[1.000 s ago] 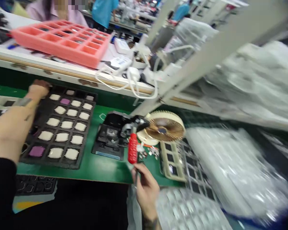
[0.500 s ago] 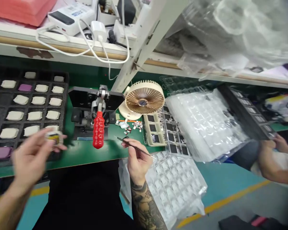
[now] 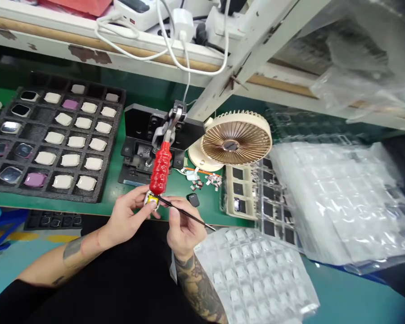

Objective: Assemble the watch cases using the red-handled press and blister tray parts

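Note:
My left hand (image 3: 130, 212) is shut on a small metal-framed electronic part (image 3: 151, 200) with a yellow patch, just below the red ribbed handle (image 3: 160, 171) of a black bench press fixture (image 3: 141, 130). My right hand (image 3: 185, 227) grips black fine-tipped tweezers (image 3: 185, 213), and their tip reaches the part. A small black square piece (image 3: 193, 200) lies on the green bench mat (image 3: 205, 213) just above my right hand. To the left, a black foam tray (image 3: 111, 96) holds rows of white-covered pieces, with several dark glassy and purple ones.
A desk fan (image 3: 236, 138) stands right of the press, beside small scraps. Clear blister trays (image 3: 253, 279) and a plastic-wrapped stack (image 3: 334, 202) lie to the right. Overhead runs a white shelf (image 3: 87, 51) with power adapters and cables and a diagonal white post.
The view has swung toward the press and steadied. My left hand has moved right with the part, and it now meets my right hand, with the tweezer tip at the part.

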Demonstrator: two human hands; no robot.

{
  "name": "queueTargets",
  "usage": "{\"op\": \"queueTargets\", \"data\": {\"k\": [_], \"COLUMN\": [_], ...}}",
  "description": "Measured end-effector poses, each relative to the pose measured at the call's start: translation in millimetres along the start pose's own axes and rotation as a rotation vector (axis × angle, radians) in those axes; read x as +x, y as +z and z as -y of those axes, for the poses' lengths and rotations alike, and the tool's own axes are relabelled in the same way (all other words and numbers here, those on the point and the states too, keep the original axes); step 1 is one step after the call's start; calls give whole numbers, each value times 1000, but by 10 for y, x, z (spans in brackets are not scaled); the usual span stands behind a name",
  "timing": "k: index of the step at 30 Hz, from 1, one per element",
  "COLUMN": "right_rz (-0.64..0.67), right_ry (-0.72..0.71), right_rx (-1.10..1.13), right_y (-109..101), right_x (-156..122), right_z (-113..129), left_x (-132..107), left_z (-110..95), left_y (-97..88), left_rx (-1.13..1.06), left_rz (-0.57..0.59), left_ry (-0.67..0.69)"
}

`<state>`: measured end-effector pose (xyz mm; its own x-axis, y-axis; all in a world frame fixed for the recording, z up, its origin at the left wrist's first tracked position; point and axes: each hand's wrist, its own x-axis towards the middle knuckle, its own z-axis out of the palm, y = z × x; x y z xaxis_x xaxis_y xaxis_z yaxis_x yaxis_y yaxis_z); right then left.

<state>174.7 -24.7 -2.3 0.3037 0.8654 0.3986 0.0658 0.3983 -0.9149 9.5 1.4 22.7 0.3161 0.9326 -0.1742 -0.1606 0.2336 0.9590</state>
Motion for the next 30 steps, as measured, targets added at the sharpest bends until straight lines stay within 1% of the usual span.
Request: {"op": "queueTargets", "data": {"k": [3, 5, 6, 8, 10, 11, 13, 15, 17, 19, 21, 23, 25, 26, 28, 30], "right_rz": [-15, -33, -46, -64, -34, -11, -12, -102, -202, -238, -231, -207, -173, -152, -111, -88], "right_ry": [7, 49, 102, 256, 383, 401, 347, 239, 185, 228, 324, 398, 431, 425, 368, 271], "right_rx": [6, 24, 47, 147, 274, 313, 308, 227, 156, 122, 135, 201, 300, 347, 391, 317], "right_y": [1, 12, 18, 21, 0, -22, -83, -151, -198, -208, -198, -227, -376, -515, -921, -1430], "right_x": [-8, -11, -13, -23, -41, -51, -67, -67, -58, -54, -63, -68, -33, 10, 166, 423], "right_z": [-5, -13, -18, -22, -9, 5, 41, 67, 60, 18, -29, -34, 33, 94, 239, 357], "left_x": [9, 19, 24, 35, 48, 56, 71, 85, 94, 108, 135, 181, 238, 265, 305, 318], "left_z": [39, 57, 62, 67, 67, 64, 53, 34, 15, 10, 32, 79, 143, 177, 248, 326], "left_y": [3, -3, -6, -8, -2, 5, 25, 53, 88, 120, 141, 144, 129, 116, 84, 47], "left_rx": [42, 91, 113, 126, 100, 77, 30, -8, -30, -45, -72, -132, -178, -175, -107, -18], "left_rz": [-4, 0, 5, 16, 14, 3, -32, -55, -58, -51, -23, 5, -13, -36, -73, -58], "left_ry": [37, 67, 80, 90, 86, 77, 49, 22, 2, -19, -59, -123, -203, -232, -240, -202]}}
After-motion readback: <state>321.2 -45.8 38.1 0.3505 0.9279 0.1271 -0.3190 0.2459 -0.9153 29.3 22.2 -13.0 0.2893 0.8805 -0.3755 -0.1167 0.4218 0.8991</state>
